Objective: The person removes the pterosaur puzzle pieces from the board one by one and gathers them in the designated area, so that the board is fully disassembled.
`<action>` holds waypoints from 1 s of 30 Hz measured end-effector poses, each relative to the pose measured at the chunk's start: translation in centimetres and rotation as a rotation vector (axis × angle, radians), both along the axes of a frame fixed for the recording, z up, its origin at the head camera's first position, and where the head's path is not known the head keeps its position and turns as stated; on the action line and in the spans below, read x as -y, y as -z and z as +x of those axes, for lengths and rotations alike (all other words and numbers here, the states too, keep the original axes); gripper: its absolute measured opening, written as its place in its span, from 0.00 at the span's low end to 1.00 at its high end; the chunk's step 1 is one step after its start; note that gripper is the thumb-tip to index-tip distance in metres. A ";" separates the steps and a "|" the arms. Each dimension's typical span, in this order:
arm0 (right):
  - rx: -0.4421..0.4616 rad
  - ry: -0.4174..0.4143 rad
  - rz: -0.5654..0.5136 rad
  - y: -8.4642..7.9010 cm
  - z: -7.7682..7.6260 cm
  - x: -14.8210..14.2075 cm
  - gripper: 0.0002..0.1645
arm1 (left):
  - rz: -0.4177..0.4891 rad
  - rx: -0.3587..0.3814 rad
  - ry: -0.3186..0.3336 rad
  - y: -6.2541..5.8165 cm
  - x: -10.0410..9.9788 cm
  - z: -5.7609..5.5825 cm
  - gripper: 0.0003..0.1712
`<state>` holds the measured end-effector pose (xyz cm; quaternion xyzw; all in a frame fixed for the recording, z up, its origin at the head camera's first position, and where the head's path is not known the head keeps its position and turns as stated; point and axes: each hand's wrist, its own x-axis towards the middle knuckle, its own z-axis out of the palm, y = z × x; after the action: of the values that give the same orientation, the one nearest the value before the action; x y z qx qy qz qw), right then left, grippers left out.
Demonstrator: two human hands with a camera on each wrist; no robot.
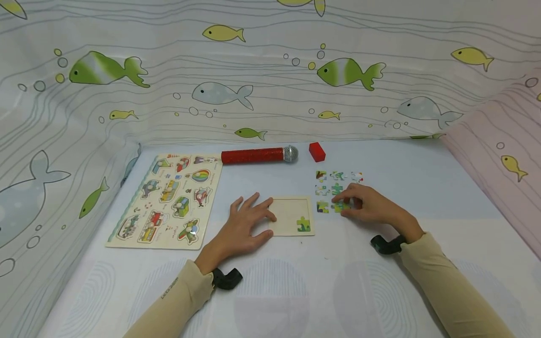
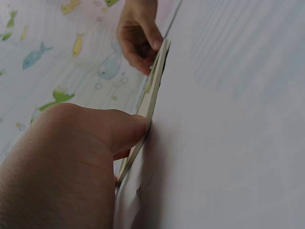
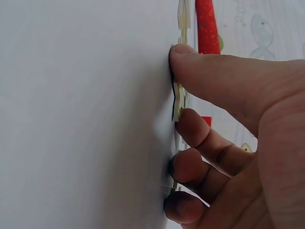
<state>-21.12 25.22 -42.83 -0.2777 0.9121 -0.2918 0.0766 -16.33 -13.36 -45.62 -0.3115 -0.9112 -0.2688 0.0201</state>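
Note:
A small wooden puzzle tray (image 1: 289,213) lies on the table, with one green jigsaw piece (image 1: 303,224) in its lower right corner. My left hand (image 1: 243,227) rests at the tray's left side, fingers spread; its thumb (image 2: 128,126) touches the near edge in the left wrist view. To the right, several loose jigsaw pieces (image 1: 322,207) lie in rows. My right hand (image 1: 372,204) pinches a green jigsaw piece (image 1: 339,206) of the nearest row between thumb and index finger. In the right wrist view, this piece (image 3: 177,98) is seen edge-on, close to the table, partly covered by the thumb.
A large picture puzzle board (image 1: 169,202) with vehicle shapes lies at the left. Behind the tray are a red toy microphone (image 1: 253,156), overlapping that board's corner, and a red block (image 1: 317,152). Fish-patterned cloth (image 1: 270,70) rises behind the table and along both sides.

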 end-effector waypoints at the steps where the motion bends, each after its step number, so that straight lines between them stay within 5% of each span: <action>1: 0.002 0.001 0.001 0.0 0.0 0.0 0.21 | 0.001 0.000 -0.001 0.0 0.0 0.0 0.14; 12: -0.001 0.006 -0.022 -0.4 -0.1 0.9 0.19 | -0.010 -0.001 -0.003 0.0 0.1 -0.2 0.15; 30: 0.046 -0.139 -0.016 -1.1 1.4 7.1 0.27 | -0.007 0.000 0.000 -0.1 0.0 -0.1 0.15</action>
<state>-19.69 18.16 -41.69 -0.3343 0.8862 -0.2993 0.1152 -16.40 -13.37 -45.55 -0.3116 -0.9121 -0.2657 0.0192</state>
